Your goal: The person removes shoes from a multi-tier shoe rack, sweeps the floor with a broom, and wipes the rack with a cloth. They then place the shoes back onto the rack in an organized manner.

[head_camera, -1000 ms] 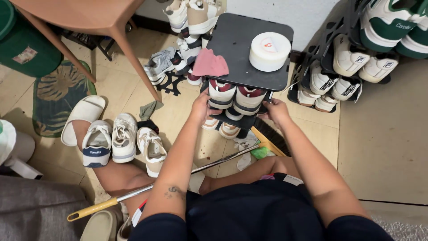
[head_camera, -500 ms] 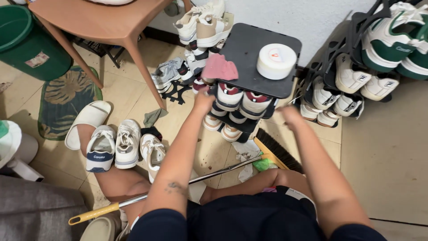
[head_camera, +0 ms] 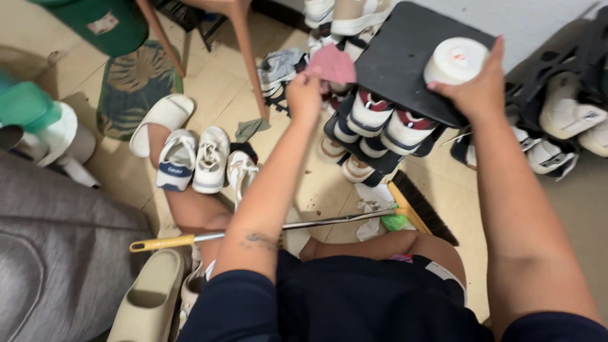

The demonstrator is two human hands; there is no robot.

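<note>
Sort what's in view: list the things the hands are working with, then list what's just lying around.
In hand:
- left hand on the pink cloth
- right hand on the white round container
- black shoe rack they sit on, with sneakers under its top

Lying about:
- broom
- three loose sneakers
- white slide sandal
- green bin
- leaf-pattern mat

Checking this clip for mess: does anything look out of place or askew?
Yes. The black shoe rack leans tilted in both hands, left hand and right hand. Loose sneakers, crumpled paper scraps and a broom lie on the floor.
</note>
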